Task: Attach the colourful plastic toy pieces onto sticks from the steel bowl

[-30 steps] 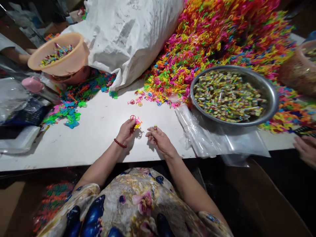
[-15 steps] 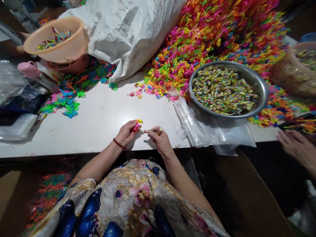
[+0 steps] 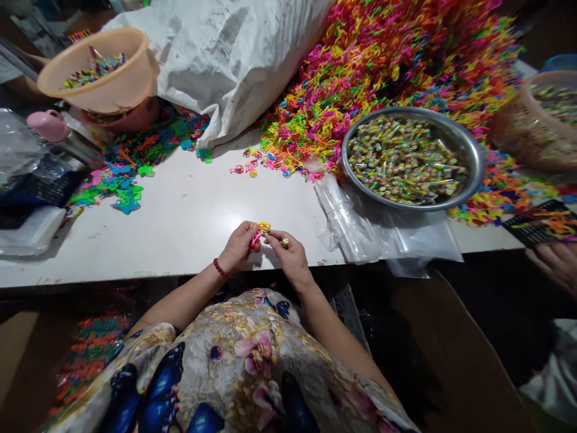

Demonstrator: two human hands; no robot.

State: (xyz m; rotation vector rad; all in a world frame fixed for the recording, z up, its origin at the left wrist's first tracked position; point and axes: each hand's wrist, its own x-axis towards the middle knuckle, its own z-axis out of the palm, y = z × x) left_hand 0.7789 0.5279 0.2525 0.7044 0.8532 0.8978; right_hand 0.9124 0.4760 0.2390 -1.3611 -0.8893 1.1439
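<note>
My left hand (image 3: pixel 238 246), with a red bead bracelet (image 3: pixel 222 269) at its wrist, is closed on a small pink and yellow plastic toy (image 3: pixel 263 227). Close beside it, my right hand (image 3: pixel 292 260) pinches something at the toy, mostly hidden by the fingertips. A small wrapped tube (image 3: pixel 284 242), yellowish with a pale end, is tucked in the same hand. Both hands meet over the white table's front edge. To the right stands a steel bowl (image 3: pixel 478 174) filled with similar wrapped tubes (image 3: pixel 406 159).
Behind the bowl rises a heap of colourful plastic toys (image 3: pixel 387 54), beside a white sack (image 3: pixel 234 54). Clear plastic bags (image 3: pixel 351 228) lie under the bowl's front. At left are a peach basin (image 3: pixel 103 90), a pink-topped bottle (image 3: pixel 49 126) and flat toys (image 3: pixel 128 186). A co-worker's hand (image 3: pixel 556 264) is at far right.
My hands have come together, the right fingertips now meeting the toy in my left hand. The co-worker's hand at the right has moved outward beside the black basket. The view has shifted slightly.
</note>
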